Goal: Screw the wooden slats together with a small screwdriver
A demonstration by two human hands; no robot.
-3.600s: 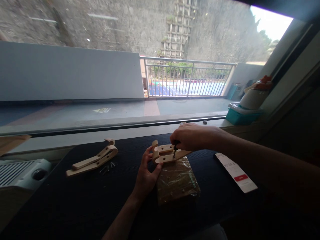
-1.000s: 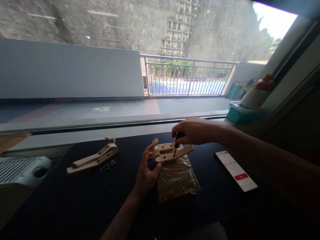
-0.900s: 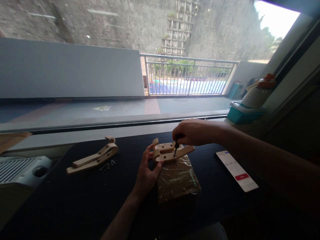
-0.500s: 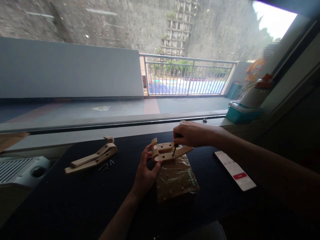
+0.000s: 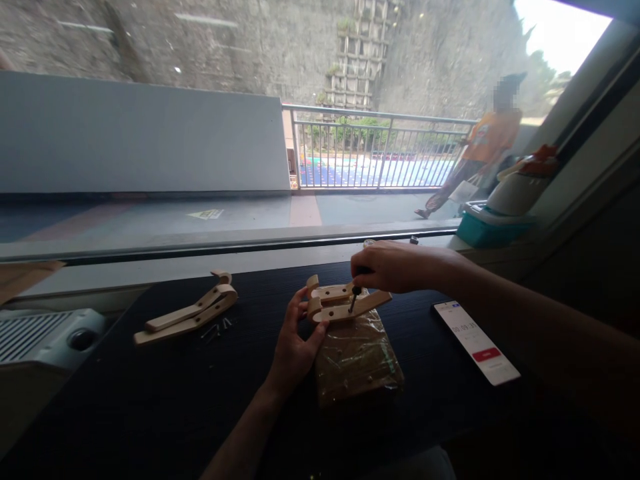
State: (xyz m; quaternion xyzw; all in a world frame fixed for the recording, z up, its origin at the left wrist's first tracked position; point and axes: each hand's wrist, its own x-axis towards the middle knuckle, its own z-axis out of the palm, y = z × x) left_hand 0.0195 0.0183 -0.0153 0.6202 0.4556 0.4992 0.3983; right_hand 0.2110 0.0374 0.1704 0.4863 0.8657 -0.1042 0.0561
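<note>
My right hand [image 5: 383, 265] is wrapped round the dark handle of a screwdriver [image 5: 355, 295]. Its tip points down into a hole in the front arm of a pale wooden piece with curled ends [image 5: 341, 312]. That piece lies on a brown block wrapped in clear plastic [image 5: 357, 367]. My left hand [image 5: 296, 340] grips the piece's curled left end, thumb at the front and fingers behind. To the left, a second, similar wooden piece [image 5: 193, 319] rests on the dark table, with several screws [image 5: 217, 329] beside it.
A lit phone [image 5: 477, 343] lies at the right of the dark table [image 5: 165, 407]. A teal box [image 5: 487, 227] stands on the window sill, and a white appliance [image 5: 55, 337] is at the left. Beyond the glass, a person in an orange shirt [image 5: 493, 137] walks past the railing.
The person outside has moved left into fuller view. The whole scene has shifted slightly with the camera. Both hands keep their hold, and the screwdriver stays at the same hole.
</note>
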